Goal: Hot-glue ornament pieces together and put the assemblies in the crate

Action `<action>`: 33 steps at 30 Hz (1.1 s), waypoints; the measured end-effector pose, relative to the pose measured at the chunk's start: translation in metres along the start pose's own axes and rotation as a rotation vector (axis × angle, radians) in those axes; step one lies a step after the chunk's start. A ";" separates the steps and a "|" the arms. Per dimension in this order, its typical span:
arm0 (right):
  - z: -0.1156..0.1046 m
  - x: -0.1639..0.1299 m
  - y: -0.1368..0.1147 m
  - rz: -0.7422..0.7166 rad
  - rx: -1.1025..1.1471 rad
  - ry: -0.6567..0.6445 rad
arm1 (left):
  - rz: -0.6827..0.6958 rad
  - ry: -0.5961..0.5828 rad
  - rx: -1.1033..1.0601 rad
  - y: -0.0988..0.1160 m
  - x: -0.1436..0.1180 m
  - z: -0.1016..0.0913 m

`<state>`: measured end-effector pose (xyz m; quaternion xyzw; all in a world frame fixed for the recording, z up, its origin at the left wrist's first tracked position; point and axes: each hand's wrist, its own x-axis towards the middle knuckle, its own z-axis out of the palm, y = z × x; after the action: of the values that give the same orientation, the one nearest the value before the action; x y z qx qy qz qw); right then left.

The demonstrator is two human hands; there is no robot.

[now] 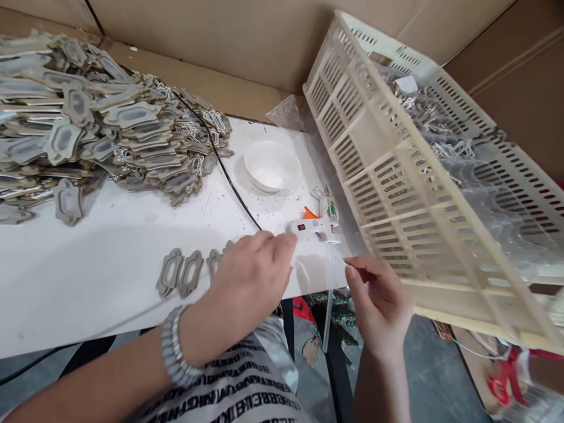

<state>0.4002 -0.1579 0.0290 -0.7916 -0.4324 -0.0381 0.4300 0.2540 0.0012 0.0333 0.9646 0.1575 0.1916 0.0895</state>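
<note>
Left hand (pixel 249 273) clasping white plastic glue gun (pixel 315 229) right of frame centre, fingers curling around handle end. Slim translucent glue stick (pixel 328 311) hanging below. Right hand (pixel 381 299) hovering beside stick, thumb and index nearly meeting; cannot tell if pinching. Flat grey-brown openwork pieces (pixel 145 114) heaping upper left.

On the white table (pixel 110 247), a large pile of frames (pixel 132 114) lies far left. A bowl (pixel 274 170) stands right of it; some single frames (pixel 185 289) lie near.
</note>
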 end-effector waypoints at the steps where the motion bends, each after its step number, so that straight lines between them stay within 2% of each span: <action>1: -0.002 -0.007 0.003 0.026 0.002 0.041 | 0.007 -0.074 0.025 0.002 0.013 0.001; 5: -0.004 -0.033 0.014 0.081 0.017 0.132 | 0.008 -0.174 0.068 0.007 0.055 0.013; 9: 0.000 -0.055 0.026 0.156 -0.011 0.161 | 0.002 -0.200 0.063 0.006 0.075 0.030; 13: 0.003 -0.070 0.041 0.185 -0.052 0.168 | 0.014 -0.155 0.035 0.001 0.072 0.034; 18: 0.010 -0.074 0.050 0.159 -0.079 0.148 | -0.011 -0.002 -0.014 -0.004 0.049 0.019; 22: 0.018 -0.055 0.041 0.061 -0.129 0.130 | -0.073 0.177 -0.081 -0.001 0.039 0.004; 24: 0.026 -0.036 0.030 0.070 -0.086 0.158 | -0.109 0.305 -0.161 0.004 0.040 0.001; 26: 0.037 -0.015 0.017 0.092 0.082 0.117 | -0.122 0.435 -0.259 0.009 0.043 0.001; 28: 0.049 0.007 0.002 0.111 0.348 0.039 | -0.115 0.515 -0.319 0.014 0.045 0.004; 31: 0.064 0.034 -0.019 0.104 0.617 -0.030 | -0.101 0.562 -0.343 0.021 0.046 0.009; 33: 0.069 0.047 -0.031 0.139 0.714 -0.008 | -0.096 0.561 -0.370 0.023 0.045 0.008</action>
<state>0.3858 -0.0706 0.0261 -0.6193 -0.3651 0.1479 0.6792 0.3025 -0.0065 0.0468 0.8333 0.1837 0.4704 0.2250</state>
